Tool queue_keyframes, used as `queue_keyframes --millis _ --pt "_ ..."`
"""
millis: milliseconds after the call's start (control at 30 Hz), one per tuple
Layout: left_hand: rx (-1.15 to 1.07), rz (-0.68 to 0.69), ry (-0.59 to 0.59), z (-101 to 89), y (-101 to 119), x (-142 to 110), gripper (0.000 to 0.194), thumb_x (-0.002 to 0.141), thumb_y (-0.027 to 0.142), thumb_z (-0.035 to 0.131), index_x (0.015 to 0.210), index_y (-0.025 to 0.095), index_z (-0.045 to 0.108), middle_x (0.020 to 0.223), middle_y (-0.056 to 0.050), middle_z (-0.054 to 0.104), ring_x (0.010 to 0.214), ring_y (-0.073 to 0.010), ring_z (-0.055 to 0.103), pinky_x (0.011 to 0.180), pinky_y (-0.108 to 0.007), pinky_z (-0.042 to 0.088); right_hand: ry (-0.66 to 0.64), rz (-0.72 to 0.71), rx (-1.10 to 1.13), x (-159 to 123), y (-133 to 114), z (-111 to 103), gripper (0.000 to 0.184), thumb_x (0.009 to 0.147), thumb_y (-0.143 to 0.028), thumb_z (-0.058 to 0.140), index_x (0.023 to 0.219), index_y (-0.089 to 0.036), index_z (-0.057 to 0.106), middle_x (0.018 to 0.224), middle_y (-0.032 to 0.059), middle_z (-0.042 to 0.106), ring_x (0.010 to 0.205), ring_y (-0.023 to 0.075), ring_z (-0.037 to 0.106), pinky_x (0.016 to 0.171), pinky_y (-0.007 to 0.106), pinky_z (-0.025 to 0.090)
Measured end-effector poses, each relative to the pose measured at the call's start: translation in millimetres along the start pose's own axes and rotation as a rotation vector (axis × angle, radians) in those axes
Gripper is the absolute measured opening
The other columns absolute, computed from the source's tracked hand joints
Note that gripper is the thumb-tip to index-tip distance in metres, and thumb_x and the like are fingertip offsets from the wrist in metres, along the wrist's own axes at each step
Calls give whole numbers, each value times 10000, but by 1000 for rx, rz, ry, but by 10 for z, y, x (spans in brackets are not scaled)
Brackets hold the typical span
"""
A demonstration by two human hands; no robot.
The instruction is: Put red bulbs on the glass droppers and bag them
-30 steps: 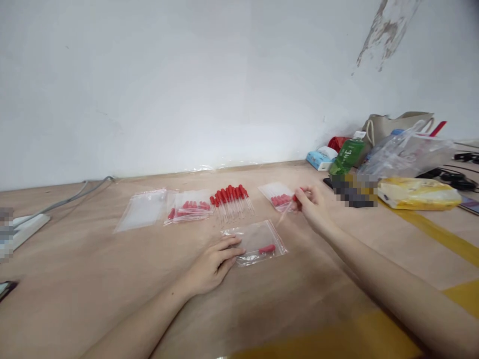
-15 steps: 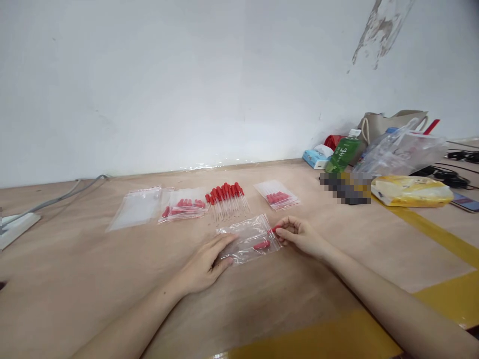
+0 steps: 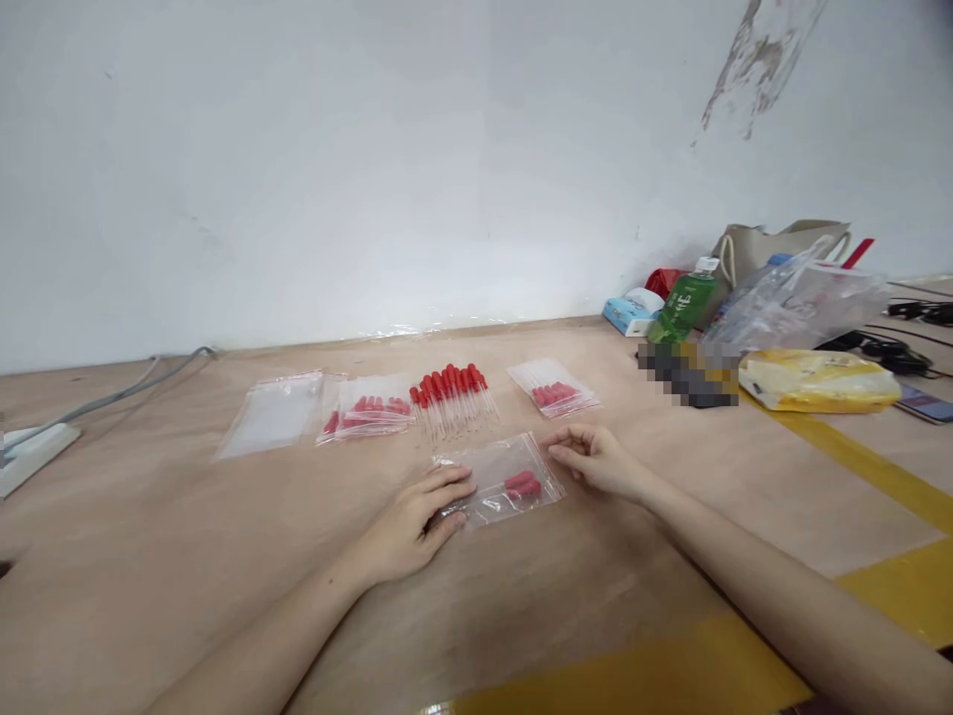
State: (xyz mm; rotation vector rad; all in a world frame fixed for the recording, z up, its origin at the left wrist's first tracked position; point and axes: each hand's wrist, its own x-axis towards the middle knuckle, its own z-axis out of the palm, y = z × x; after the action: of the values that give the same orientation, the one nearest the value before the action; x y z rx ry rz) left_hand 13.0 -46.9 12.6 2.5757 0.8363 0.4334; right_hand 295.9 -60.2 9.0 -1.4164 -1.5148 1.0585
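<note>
A clear zip bag (image 3: 491,511) lies flat on the table with two red-bulbed droppers (image 3: 522,484) inside, their bulbs towards its right, zip end. My left hand (image 3: 421,516) holds the bag's left end down, fingers on top and thumb at the near edge. Just right of the zip end, my right hand (image 3: 596,462) hovers with curled fingers, thumb and forefinger slightly apart and nothing visible between them. Beyond the bag is a row of loose red-bulbed droppers (image 3: 451,385), their thin clear stems pointing towards me.
Filled zip bags (image 3: 372,417) and a stack of flat bags (image 3: 272,417) lie at left. Another filled bag (image 3: 555,389) sits beyond my right hand. At right are a green bottle (image 3: 683,306), a tissue pack (image 3: 629,316), a yellow packet (image 3: 819,381) and plastic bags (image 3: 804,298).
The second dropper has gone fully into the bag, beside the first. My right hand has let go of it and drawn slightly right. My left hand stays on the bag.
</note>
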Motion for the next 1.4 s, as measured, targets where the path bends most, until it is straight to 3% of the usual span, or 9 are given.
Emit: queue_keyframes --millis 133,233,400,733,867,1000,1167,1267,1400 --pt "-17 2 -4 9 -20 -8 365 859 246 419 1217 276 480 1326 -21 417 1207 -201 391 995 -402 351 153 -143 -207 378 -142 52 113 662 -253 579 709 -151 589 621 6 596 555 105 528 530 221 406" --pt "-23 15 10 16 -23 -13 367 856 242 422 1216 275 482 1324 -17 422 1207 -202 391 998 -400 349 242 -75 -405 757 -276 244 61 652 -199 576 697 -164 598 671 8 625 633 112 566 600 214 424" --pt "-16 9 9 13 -6 -18 361 858 250 418 1211 266 491 1309 -30 439 1200 -197 400 995 -386 354 335 7 -480 1286 -336 559 121 648 -232 575 740 -155 589 765 60 638 747 169 586 663 258 427" --pt "-46 26 34 17 -4 -11 351 850 270 439 1192 246 510 1282 -51 467 1190 -200 409 997 -390 349 240 74 -502 1568 -367 691 208 578 -113 603 780 -134 557 791 121 620 817 234 580 666 272 410" --pt "-51 22 28 4 16 -11 347 847 262 444 1187 243 516 1279 -50 472 1192 -194 408 1003 -377 343 197 72 -421 1524 -513 623 242 618 -129 569 855 -123 527 738 99 609 712 190 576 599 248 408" --pt "-52 24 24 -17 31 -8 351 853 264 435 1196 250 505 1282 -41 469 1196 -193 405 1001 -382 346 189 53 -287 1200 -532 375 396 681 -167 470 1069 -120 407 587 4 541 514 130 522 484 232 396" --pt "-39 17 0 -11 12 0 356 856 265 429 1206 258 496 1301 -36 449 1203 -189 395 1001 -385 344 344 -41 267 477 -212 -1 604 620 -201 473 1175 -214 234 528 -96 457 383 94 445 386 208 365" --pt "-41 19 -5 -2 7 2 353 862 259 419 1207 279 493 1306 -25 443 1203 -192 395 995 -400 347 512 -13 404 182 25 -113 545 592 -229 518 1086 -245 288 569 -97 463 410 90 479 380 202 388" --pt "-27 15 -13 -7 18 3 358 863 246 411 1211 296 484 1312 -19 437 1208 -196 390 994 -416 345 515 4 495 61 168 -101 476 588 -262 554 999 -250 314 594 -98 466 445 92 519 400 209 428"
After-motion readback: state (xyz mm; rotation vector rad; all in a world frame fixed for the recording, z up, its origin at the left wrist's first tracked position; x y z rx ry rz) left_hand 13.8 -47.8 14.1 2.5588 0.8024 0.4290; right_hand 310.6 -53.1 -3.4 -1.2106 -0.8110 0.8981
